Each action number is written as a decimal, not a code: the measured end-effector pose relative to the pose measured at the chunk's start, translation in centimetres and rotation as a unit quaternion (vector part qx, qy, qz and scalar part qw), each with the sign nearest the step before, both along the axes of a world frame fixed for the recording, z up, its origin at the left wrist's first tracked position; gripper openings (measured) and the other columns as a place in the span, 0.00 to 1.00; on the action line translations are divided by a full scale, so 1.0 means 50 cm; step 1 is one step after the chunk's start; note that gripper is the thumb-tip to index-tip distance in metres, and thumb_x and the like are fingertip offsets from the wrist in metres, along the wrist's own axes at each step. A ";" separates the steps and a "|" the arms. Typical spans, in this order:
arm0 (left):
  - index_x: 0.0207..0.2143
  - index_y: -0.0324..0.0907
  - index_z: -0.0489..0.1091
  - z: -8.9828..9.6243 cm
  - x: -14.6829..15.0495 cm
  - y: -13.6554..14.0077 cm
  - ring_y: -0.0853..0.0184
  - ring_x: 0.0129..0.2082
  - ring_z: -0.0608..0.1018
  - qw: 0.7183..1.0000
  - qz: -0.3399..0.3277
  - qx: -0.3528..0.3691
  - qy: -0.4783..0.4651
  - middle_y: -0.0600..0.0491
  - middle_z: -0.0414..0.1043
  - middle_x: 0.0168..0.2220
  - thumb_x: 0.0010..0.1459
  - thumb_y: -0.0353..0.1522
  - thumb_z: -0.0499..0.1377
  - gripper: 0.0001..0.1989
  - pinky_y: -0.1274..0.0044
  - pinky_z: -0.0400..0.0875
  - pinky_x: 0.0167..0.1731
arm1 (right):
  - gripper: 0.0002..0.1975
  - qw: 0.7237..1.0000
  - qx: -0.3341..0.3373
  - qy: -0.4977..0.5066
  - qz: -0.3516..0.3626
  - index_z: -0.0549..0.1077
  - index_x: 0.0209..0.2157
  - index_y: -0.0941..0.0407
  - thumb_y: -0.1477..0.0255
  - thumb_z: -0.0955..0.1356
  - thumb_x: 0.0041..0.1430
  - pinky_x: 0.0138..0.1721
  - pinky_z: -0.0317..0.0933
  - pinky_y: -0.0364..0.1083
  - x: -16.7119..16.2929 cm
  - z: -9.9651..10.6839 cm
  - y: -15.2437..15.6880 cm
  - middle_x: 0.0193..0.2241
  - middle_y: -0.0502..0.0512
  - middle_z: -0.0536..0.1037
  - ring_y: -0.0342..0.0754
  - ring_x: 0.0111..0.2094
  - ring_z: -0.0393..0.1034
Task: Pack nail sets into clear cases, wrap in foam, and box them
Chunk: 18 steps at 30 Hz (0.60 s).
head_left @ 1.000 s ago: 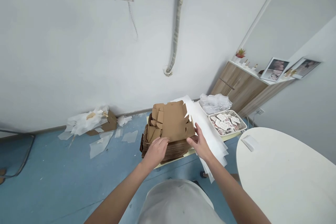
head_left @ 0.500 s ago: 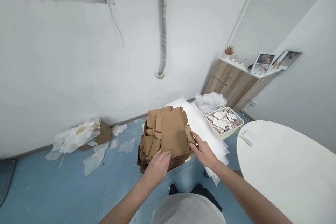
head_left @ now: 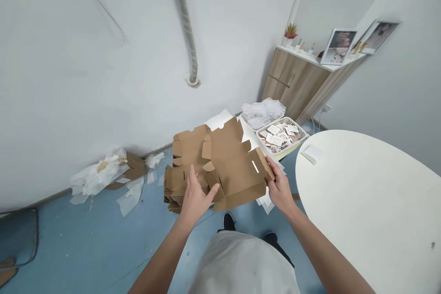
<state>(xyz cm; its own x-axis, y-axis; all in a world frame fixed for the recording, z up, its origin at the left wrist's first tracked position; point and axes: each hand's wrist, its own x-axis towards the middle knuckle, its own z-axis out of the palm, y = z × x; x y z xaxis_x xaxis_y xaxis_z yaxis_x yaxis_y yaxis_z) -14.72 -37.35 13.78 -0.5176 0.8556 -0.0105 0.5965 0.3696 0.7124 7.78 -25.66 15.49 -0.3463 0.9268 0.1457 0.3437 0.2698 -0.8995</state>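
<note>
Open air above blank (head_left: 230,165) and stack (head_left: 175,186). Left approach: gap over floor (head_left: 93,248), stack to scraps (head_left: 98,179). Right fingers (head_left: 272,165) obstruct blank's right edge; baskets (head_left: 292,146) beyond. Round table (head_left: 372,202) hems right; wall (head_left: 120,78) closes back.

Bright, diffuse light, soft shadows

Carton stack (head_left: 175,179) lay before you, single carton (head_left: 232,147) at its right in your right hand (head_left: 279,191); basket (head_left: 292,147) stood beyond, cabinet (head_left: 299,85) behind basket.
</note>
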 end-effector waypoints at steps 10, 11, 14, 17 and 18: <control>0.59 0.42 0.34 0.010 0.276 0.125 0.66 0.38 0.73 0.974 -0.153 0.016 -0.170 0.43 0.59 0.51 0.49 0.32 0.55 0.40 0.72 0.68 0.37 | 0.24 0.970 0.028 0.080 -0.228 0.56 0.54 0.51 0.66 0.60 0.54 0.50 0.55 0.53 0.313 -0.006 -0.054 0.53 0.55 0.62 0.51 0.53 0.57; 0.59 0.43 0.36 0.010 0.308 0.137 0.68 0.36 0.73 0.967 -0.174 0.009 -0.184 0.44 0.61 0.50 0.49 0.30 0.53 0.38 0.73 0.68 0.35 | 0.25 0.965 0.030 0.080 -0.247 0.56 0.54 0.51 0.66 0.60 0.54 0.51 0.55 0.53 0.349 -0.010 -0.062 0.53 0.55 0.62 0.51 0.53 0.56; 0.57 0.42 0.45 0.001 0.400 0.168 0.67 0.39 0.72 0.949 -0.245 0.012 -0.197 0.47 0.64 0.47 0.48 0.25 0.49 0.32 0.74 0.66 0.39 | 0.25 0.951 0.020 0.083 -0.297 0.55 0.55 0.51 0.66 0.60 0.55 0.50 0.55 0.52 0.454 -0.034 -0.085 0.53 0.55 0.61 0.50 0.53 0.56; 0.52 0.41 0.54 -0.029 0.482 0.197 0.66 0.45 0.69 0.932 -0.296 0.015 -0.210 0.49 0.66 0.45 0.48 0.24 0.47 0.26 0.73 0.63 0.44 | 0.24 0.936 -0.014 0.092 -0.338 0.55 0.54 0.53 0.64 0.59 0.55 0.48 0.57 0.51 0.547 -0.065 -0.107 0.51 0.56 0.63 0.49 0.51 0.59; 0.50 0.40 0.56 -0.042 0.507 0.207 0.66 0.45 0.69 0.926 -0.307 0.006 -0.221 0.49 0.66 0.45 0.48 0.24 0.47 0.25 0.73 0.63 0.44 | 0.24 0.930 -0.027 0.095 -0.354 0.56 0.53 0.53 0.63 0.59 0.55 0.48 0.57 0.50 0.575 -0.076 -0.115 0.51 0.57 0.64 0.49 0.50 0.59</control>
<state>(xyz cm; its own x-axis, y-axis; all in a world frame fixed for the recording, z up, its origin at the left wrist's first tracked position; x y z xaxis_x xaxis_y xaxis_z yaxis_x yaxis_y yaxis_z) 10.64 -26.99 11.66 0.1179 0.9887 -0.0931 0.3413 0.0477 0.9387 36.52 -31.41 11.68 0.3805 0.9206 0.0880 0.2518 -0.0116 -0.9677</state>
